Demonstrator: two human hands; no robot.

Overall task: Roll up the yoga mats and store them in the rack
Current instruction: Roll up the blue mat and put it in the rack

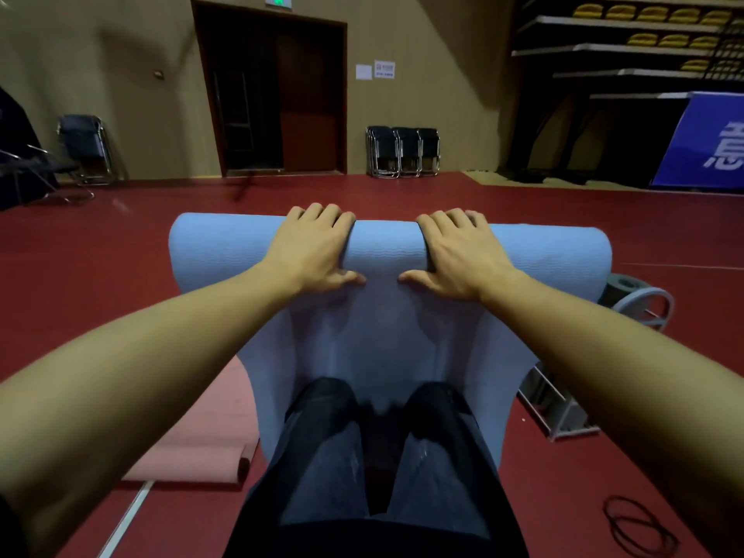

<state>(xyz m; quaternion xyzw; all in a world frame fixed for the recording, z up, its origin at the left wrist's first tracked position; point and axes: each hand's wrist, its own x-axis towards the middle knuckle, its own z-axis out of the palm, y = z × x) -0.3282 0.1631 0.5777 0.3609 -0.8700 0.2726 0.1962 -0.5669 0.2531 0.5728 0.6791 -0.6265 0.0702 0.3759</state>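
A light blue yoga mat (386, 251) lies on the red floor in front of me, its far end wound into a thick roll. My left hand (312, 247) and my right hand (459, 251) both lie over the roll, fingers curled over its far side, thumbs on the flat part. The unrolled part runs back under my knees. A pink mat (193, 449), partly rolled, lies on the floor at my lower left. The grey metal rack (563, 408) stands at the right with a dark rolled mat (622, 287) in it.
Folded chairs (402, 151) lean on the far wall beside a dark door (273, 94). More chairs (80, 155) stand at far left. A blue banner (708, 143) and tiered seating are at far right. A black cord loop (640, 525) lies on the floor at lower right.
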